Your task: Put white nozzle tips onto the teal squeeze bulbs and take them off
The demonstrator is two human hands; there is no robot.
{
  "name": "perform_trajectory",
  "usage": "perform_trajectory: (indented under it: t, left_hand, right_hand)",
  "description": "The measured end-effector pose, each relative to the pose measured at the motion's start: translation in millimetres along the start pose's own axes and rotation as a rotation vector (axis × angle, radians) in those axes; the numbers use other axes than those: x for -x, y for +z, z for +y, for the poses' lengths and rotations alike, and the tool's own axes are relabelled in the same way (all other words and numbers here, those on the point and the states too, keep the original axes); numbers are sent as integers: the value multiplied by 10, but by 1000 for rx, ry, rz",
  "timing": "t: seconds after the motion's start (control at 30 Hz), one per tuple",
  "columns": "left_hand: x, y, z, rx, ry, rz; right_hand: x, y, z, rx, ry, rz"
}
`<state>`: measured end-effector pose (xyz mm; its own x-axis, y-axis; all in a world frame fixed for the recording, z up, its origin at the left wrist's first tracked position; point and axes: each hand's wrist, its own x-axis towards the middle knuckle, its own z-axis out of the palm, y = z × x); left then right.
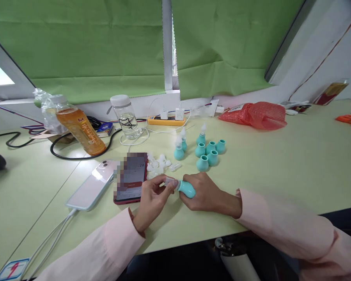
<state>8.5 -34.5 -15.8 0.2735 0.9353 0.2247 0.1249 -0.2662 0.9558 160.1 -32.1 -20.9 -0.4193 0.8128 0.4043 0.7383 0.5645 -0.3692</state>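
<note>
My right hand (200, 191) is wrapped round a teal bulb (187, 189), whose tip points left. At that tip, the thumb and fingers of my left hand (155, 197) pinch a clear plastic nozzle (169, 181), which meets the bulb. Behind my hands stand several open-topped teal bulbs (202, 163) without nozzles. Beside them are 3 upright bulbs fitted with clear tips, one of them a capped bulb (178, 152). Loose clear plastic pieces (160, 164) lie in a pile behind my left hand.
A dark-screened phone (131, 177) and a pale phone (90, 185) lie on the left. Behind them are a tilted orange drink bottle (82, 128), a clear water bottle (128, 123) and a yellow power strip (166, 121). A red bag (256, 115) lies at the back right.
</note>
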Motion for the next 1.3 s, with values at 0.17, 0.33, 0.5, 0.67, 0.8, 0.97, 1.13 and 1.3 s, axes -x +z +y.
perform_trajectory:
  t: [0.17, 0.33, 0.5, 0.67, 0.8, 0.97, 1.13, 1.3]
  left_hand:
    - [4, -25, -24, -60, 77, -56]
    - [-1, -29, -95, -281, 128, -26]
    - [10, 2, -150, -474, 227, 57]
    - [14, 11, -115, -533, 304, 34]
    - [8, -4, -105, -560, 336, -72]
    - [6, -14, -89, -569, 337, -131]
    - [11, -25, -65, -568, 341, -195]
    - [14, -31, -84, -551, 360, -183]
  right_hand:
    - [-75, -122, 54, -483, 176, -320]
    - [-75, -138, 85, -649, 190, -428]
    - [-3, -75, -26, -556, 73, -333]
    - [15, -34, -61, -575, 99, -426]
    - [-8, -54, -48, -642, 138, -561]
    - [-42, -104, -29, -688, 162, -636]
    - [-80, -154, 12, -709, 248, -740]
    - [-76, -151, 17, -723, 199, -727]
